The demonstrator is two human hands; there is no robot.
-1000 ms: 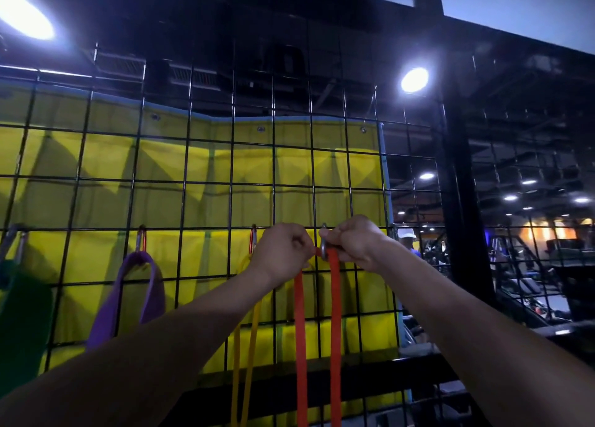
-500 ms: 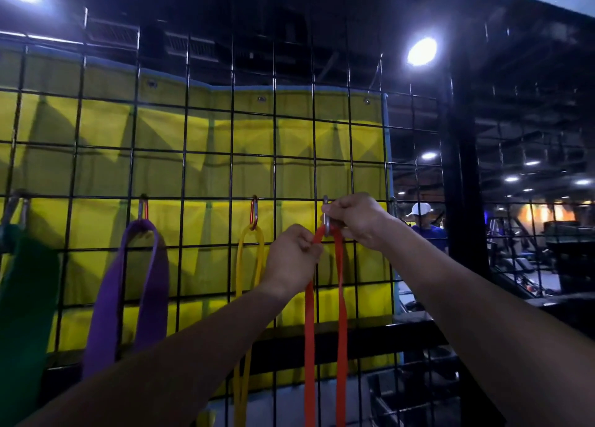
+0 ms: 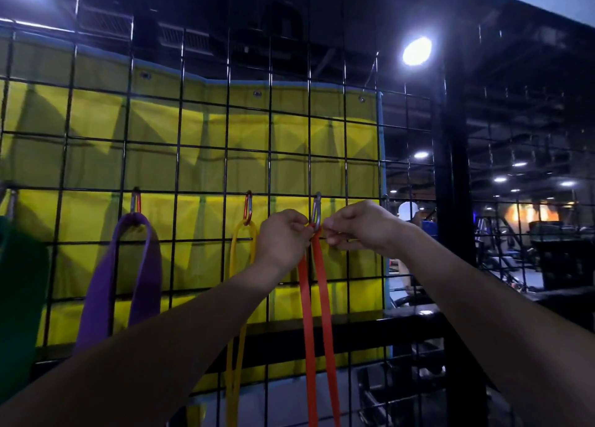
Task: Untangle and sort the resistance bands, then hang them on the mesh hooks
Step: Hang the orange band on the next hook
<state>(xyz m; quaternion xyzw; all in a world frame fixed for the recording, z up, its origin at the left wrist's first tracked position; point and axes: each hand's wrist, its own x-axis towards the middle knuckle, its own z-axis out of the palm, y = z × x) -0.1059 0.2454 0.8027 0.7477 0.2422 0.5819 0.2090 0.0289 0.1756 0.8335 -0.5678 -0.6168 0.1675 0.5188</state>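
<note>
**Both hands at the grey clip, orange band at its foot**

Two bare forearms reach up from the bottom edge, cut off below the elbow. The left hand (image 3: 283, 238) is curled, its fingertips pinching the top of the orange band (image 3: 317, 323) just left of the grey carabiner (image 3: 316, 210). The right hand (image 3: 362, 225) is curled just right of the same clip, its fingertips pinching at the clip's lower end; the knuckles hide what exactly they hold. Whether the band's loop already sits inside the clip cannot be made out.

The orange band hangs straight down from the carabiner in two strands and runs out of view at the bottom.

Left of the grey carabiner, a yellow band (image 3: 240, 297) hangs from a red clip (image 3: 248, 206), partly covered by the left forearm. Further left a purple band (image 3: 127, 275) hangs from another clip, and a green band (image 3: 17, 297) is cut off by the picture's edge.

All clips hang on one horizontal wire of the black mesh panel (image 3: 199, 143). Behind it hangs a yellow tarp (image 3: 209, 127). Right of the carabiner, beyond a black post (image 3: 454, 169), lies a dim gym hall with a person in a white cap (image 3: 407, 209), mostly hidden.
</note>
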